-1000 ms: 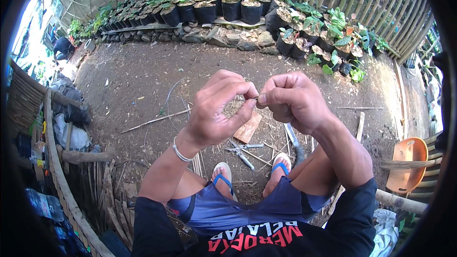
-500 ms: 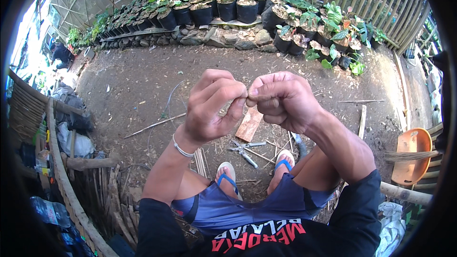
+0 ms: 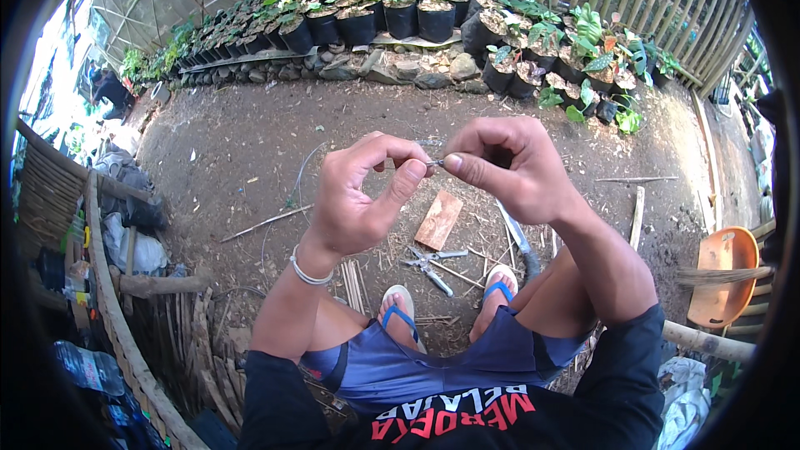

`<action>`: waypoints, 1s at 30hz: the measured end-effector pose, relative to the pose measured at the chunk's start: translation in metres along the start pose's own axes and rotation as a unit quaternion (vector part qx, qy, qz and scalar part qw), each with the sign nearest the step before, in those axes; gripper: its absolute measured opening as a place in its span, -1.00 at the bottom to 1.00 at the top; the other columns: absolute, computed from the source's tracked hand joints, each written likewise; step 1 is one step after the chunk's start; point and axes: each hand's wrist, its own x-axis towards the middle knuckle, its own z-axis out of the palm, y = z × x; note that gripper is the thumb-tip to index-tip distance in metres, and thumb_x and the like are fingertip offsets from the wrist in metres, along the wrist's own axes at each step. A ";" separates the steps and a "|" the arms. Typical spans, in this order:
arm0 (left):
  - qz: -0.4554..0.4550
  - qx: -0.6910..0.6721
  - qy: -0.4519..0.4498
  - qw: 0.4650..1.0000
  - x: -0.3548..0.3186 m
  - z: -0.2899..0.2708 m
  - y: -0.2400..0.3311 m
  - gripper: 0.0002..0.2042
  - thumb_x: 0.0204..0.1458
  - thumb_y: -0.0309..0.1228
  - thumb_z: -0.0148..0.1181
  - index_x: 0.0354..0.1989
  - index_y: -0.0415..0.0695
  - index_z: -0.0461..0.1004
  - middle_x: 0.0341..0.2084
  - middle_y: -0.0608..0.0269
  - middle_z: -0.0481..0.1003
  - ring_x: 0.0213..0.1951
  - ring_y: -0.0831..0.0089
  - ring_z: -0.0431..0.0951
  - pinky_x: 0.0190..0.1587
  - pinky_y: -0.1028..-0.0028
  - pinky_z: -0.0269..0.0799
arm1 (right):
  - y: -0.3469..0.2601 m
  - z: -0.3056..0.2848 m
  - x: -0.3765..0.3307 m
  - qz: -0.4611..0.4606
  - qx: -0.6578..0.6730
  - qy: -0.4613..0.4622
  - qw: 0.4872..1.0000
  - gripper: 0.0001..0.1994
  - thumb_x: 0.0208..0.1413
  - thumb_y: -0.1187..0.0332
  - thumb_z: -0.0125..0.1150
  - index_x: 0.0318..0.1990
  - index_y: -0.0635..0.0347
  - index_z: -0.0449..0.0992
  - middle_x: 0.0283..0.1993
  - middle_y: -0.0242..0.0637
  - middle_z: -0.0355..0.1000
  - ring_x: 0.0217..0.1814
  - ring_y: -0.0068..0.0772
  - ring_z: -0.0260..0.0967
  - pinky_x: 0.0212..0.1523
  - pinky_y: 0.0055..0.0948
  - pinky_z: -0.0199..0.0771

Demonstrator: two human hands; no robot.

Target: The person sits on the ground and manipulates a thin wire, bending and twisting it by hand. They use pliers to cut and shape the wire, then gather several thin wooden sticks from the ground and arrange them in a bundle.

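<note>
The left hand (image 3: 358,200) and right hand (image 3: 508,168) were raised together in front of the person, fingertips meeting. Between them they pinched a small thin metal piece (image 3: 435,163), the left thumb and forefinger closing on one end and the right thumb and forefinger on the other; it was too small to tell what it was. The remaining fingers of both hands were curled in. A silver bracelet (image 3: 307,273) circled the left wrist.

Below the hands, on the bare dirt ground (image 3: 233,158), lay a small flat wooden block (image 3: 439,219), and just beside it, nearer the person, a pair of pliers (image 3: 429,263). A knife (image 3: 515,232) lay to the right of the block, its handle close to the right foot. Both feet wore blue-strapped sandals (image 3: 402,310), and the person sat with knees bent in blue shorts (image 3: 433,367).

A thin stick (image 3: 265,222) lay well to the left of the block. Farther off, a row of black pots with green plants (image 3: 400,12) stood along the far edge of the ground, backed by a bamboo fence (image 3: 633,0). An orange plastic chair (image 3: 721,275) stood at the right.
</note>
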 end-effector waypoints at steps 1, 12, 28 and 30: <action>-0.021 -0.027 -0.005 0.999 0.000 0.000 -0.001 -0.86 0.29 -0.45 0.26 -0.16 -0.28 0.63 -0.31 0.14 0.70 -0.22 0.44 0.69 -0.12 0.43 0.53 | -0.002 -0.002 -0.002 -0.014 -0.044 -0.005 0.999 -0.89 0.27 0.40 0.36 -0.23 0.24 0.71 -0.56 -0.51 0.45 -0.55 -0.74 0.20 -0.54 -0.51 0.14; -0.054 -0.033 0.004 0.998 0.000 0.000 0.003 -0.89 0.16 -0.40 0.41 -0.23 -0.16 0.69 -0.39 0.32 0.68 -0.34 0.52 0.62 -0.16 0.42 0.39 | -0.003 -0.004 0.000 0.010 -0.048 -0.037 0.998 -0.87 0.27 0.40 0.36 -0.21 0.30 0.70 -0.49 -0.45 0.55 -0.46 -0.76 0.32 -0.49 -0.54 0.29; 0.191 0.242 0.062 0.949 0.002 0.008 0.001 -0.84 -0.02 -0.48 0.47 -0.27 -0.09 0.62 -0.40 0.33 0.62 -0.31 0.33 0.56 -0.18 0.31 0.35 | 0.001 -0.001 0.003 0.002 -0.101 -0.031 0.994 -0.88 0.15 0.42 0.39 -0.25 0.28 0.71 -0.50 -0.36 0.57 -0.46 -0.69 0.41 -0.43 -0.51 0.42; 0.185 0.231 0.069 0.953 0.002 0.009 0.001 -0.85 0.00 -0.49 0.46 -0.26 -0.10 0.62 -0.41 0.32 0.62 -0.32 0.32 0.56 -0.19 0.30 0.35 | 0.000 -0.001 0.002 -0.040 -0.140 -0.024 0.989 -0.90 0.10 0.45 0.40 -0.26 0.27 0.70 -0.49 -0.28 0.58 -0.46 -0.58 0.48 -0.42 -0.44 0.47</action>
